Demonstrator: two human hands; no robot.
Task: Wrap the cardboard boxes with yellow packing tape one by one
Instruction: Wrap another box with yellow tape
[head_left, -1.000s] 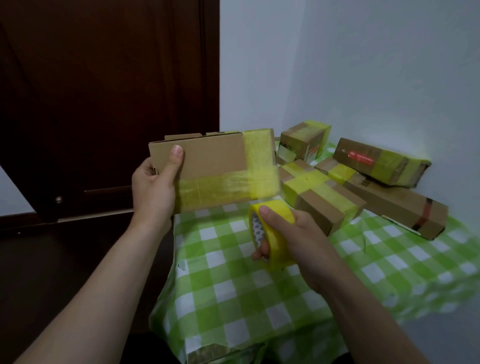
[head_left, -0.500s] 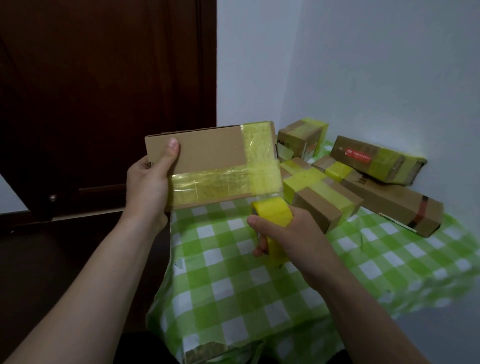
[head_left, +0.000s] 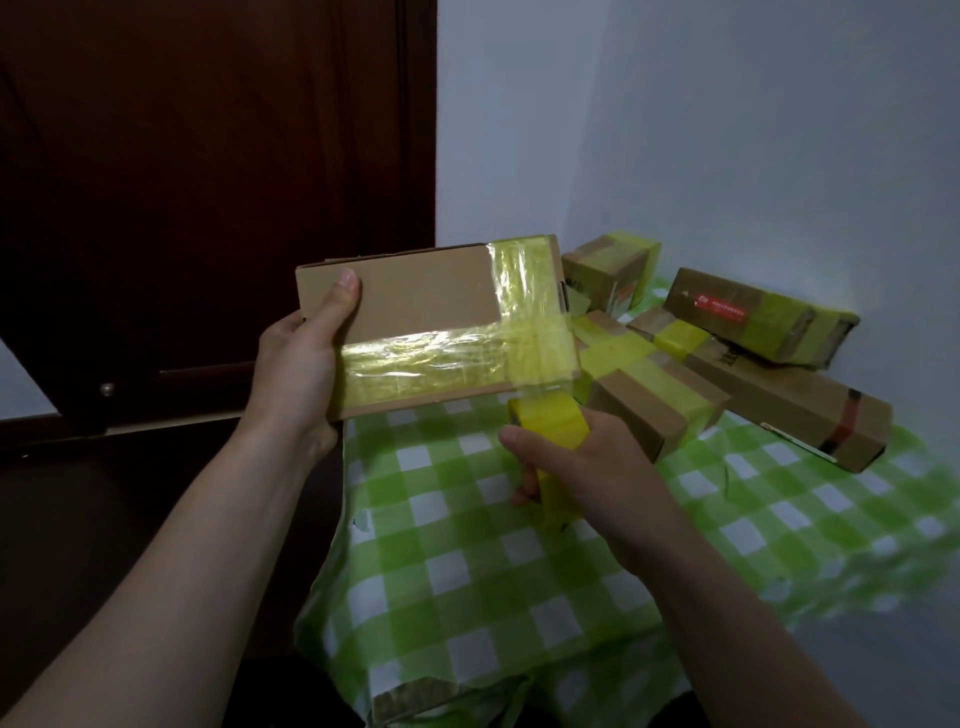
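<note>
My left hand (head_left: 298, 374) grips the left end of a flat cardboard box (head_left: 415, 296), held up on edge above the table's near left corner, thumb on its front face. Yellow tape bands cross on that face, one along the lower half and one down the right end. My right hand (head_left: 576, 467) grips the yellow tape roll (head_left: 553, 426) just under the box's lower right corner. A short stretch of tape runs from the roll up to the box.
A table with a green and white checked cloth (head_left: 467, 561) stands against the white wall. Several taped cardboard boxes (head_left: 654, 384) are piled at its far right, including a long one (head_left: 795, 405). A dark wooden door (head_left: 208, 182) is on the left.
The box has tilted and shifted slightly in my left hand. My right hand has turned the roll edge-on and brought it up under the box's lower right corner.
</note>
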